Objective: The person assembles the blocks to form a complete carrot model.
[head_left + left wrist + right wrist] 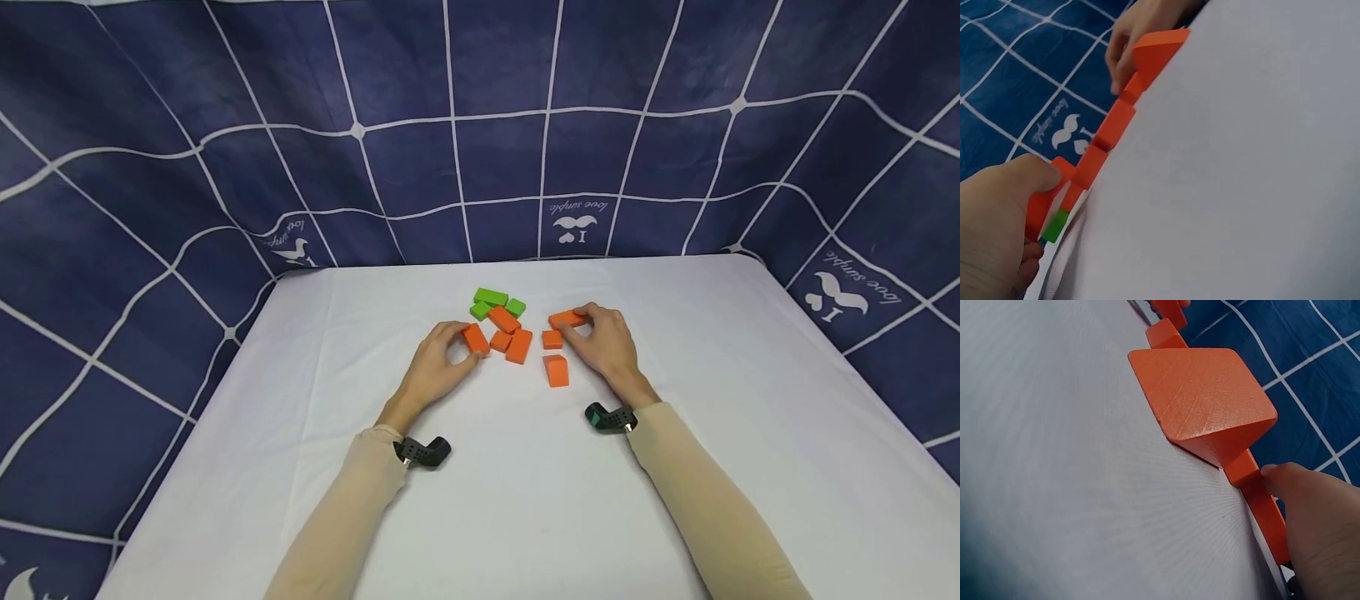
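Note:
Between the thumb and fingers of my left hand (437,365) is an orange rectangular block (476,339); the left wrist view shows it tipped up beside the row of blocks. My right hand (609,343) pinches another orange block (564,319) at its right end, low over the white cloth. Just in front of that block lies a small orange block (552,339). Nearer to me stands a larger orange block (557,372) with a slanted face, large in the right wrist view. Two longer orange blocks (518,347) and a small orange one (500,341) lie between the hands.
Three green blocks (491,297) lie behind the orange group. A white cloth (480,500) covers the table, and a dark blue curtain with white lines (495,158) hangs around its back and sides. Each wrist wears a black camera (423,452).

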Available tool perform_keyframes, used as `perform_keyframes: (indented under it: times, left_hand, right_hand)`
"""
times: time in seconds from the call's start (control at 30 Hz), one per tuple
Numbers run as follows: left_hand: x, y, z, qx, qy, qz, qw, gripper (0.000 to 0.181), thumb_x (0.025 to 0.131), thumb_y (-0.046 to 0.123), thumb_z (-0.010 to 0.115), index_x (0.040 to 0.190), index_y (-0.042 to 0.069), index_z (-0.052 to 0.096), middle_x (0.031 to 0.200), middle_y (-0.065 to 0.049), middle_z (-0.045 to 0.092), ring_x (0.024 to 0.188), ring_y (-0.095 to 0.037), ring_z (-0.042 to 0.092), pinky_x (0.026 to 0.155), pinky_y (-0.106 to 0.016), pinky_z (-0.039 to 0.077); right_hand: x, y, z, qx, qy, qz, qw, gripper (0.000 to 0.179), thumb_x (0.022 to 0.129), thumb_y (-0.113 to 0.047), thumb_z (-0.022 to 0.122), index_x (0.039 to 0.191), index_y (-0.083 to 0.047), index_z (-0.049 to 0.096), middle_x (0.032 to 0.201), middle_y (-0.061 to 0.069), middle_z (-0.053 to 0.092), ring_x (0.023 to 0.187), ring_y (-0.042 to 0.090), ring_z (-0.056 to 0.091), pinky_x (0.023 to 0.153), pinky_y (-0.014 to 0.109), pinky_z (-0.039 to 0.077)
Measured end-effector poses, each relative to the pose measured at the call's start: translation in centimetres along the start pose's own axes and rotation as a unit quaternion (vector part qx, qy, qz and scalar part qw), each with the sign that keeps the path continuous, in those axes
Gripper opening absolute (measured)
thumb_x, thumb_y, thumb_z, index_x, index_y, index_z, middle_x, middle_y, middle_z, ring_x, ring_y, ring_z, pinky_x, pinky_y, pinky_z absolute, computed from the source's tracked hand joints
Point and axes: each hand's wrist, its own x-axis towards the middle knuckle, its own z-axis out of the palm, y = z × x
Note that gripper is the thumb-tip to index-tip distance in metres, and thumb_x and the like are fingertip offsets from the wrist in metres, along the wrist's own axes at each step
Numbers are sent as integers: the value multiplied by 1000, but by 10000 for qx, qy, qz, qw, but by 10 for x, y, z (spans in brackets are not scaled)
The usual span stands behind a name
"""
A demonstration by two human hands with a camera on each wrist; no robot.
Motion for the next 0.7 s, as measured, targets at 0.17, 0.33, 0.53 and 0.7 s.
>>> perform_keyframes:
  times: [0.17,0.33,0.53,0.7]
  left_hand:
    - [-13,5,-6,70,-245,10,9997,54,91,32,76,138,10,61,141,-7,60,135,-25,55,118,-42,42]
    - [-29,7,-12,118,-350,75,9993,54,90,32,77,138,11,62,140,-6,61,134,-24,56,117,-42,43]
    - [-39,6,-13,131,-497,254,9984,54,90,30,78,138,10,62,141,-5,62,135,-23,56,117,-41,44]
    - [-41,4,-11,225,-569,431,9972,54,91,30,77,139,11,62,142,-4,61,137,-22,54,118,-40,42]
  right_hand:
    - [2,-1,-1,-82,15,159,9998,62,89,-56,73,124,-5,68,120,17,70,119,39,58,102,53,48]
    - [2,0,-2,-58,102,174,9998,62,88,-54,75,122,-3,67,119,19,69,117,39,57,100,52,49]
    - [1,2,-4,-54,157,190,9997,62,89,-51,75,126,-3,65,124,20,67,116,41,54,101,52,46]
    - [-5,4,-10,374,248,288,9986,67,89,-52,75,135,-5,62,124,19,70,111,38,64,101,52,49]
